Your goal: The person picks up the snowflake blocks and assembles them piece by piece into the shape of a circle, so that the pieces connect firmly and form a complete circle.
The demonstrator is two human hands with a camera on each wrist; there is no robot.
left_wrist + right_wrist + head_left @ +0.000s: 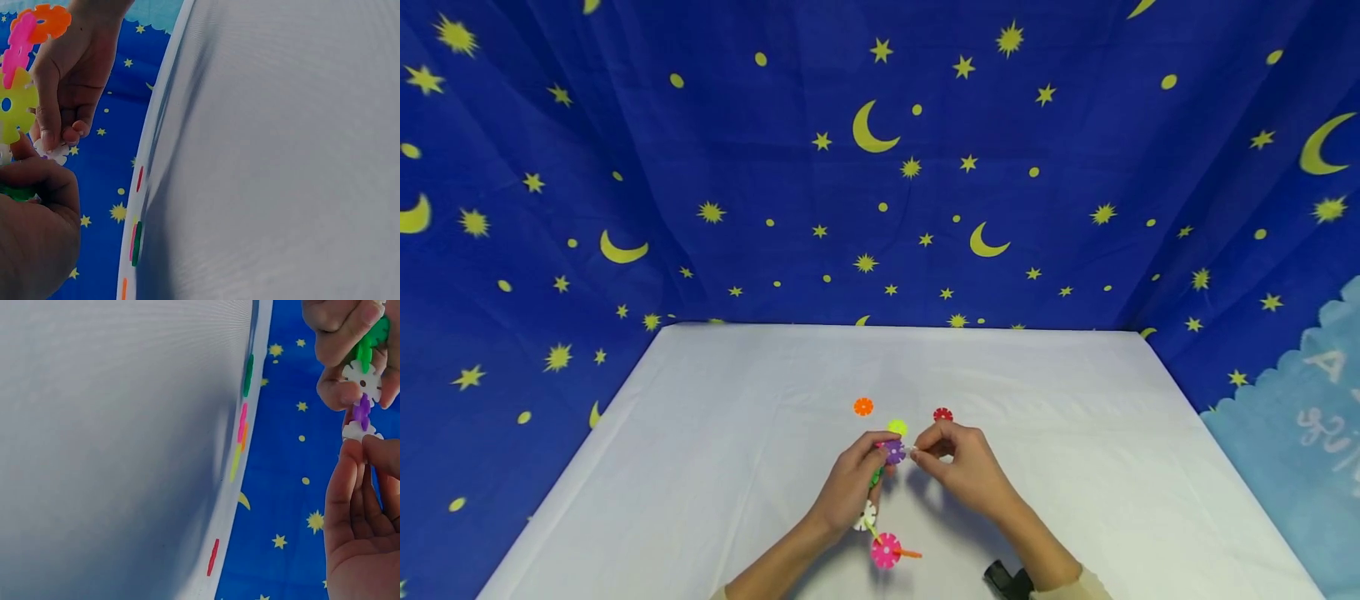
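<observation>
My left hand [848,487] grips a chain of notched plastic discs, with a purple disc [893,452] by its fingertips. Between thumb and fingers, my right hand [967,469] pinches a white disc [359,431] right at the purple one's edge. In the right wrist view, another white disc [362,383] and green discs [375,334] sit farther up the chain, partly behind the left fingers. The chain's other end hangs below the left hand: a white disc [867,518], a yellow disc [17,106], a pink disc [886,551] and an orange disc [910,553].
Loose discs lie on the white table [760,375] beyond the hands: orange [863,407], yellow [897,427] and red [943,414]. Green [249,375] and pink [242,423] ones show in the right wrist view. A black object [1006,581] is beside the right forearm. Starry blue cloth surrounds the table.
</observation>
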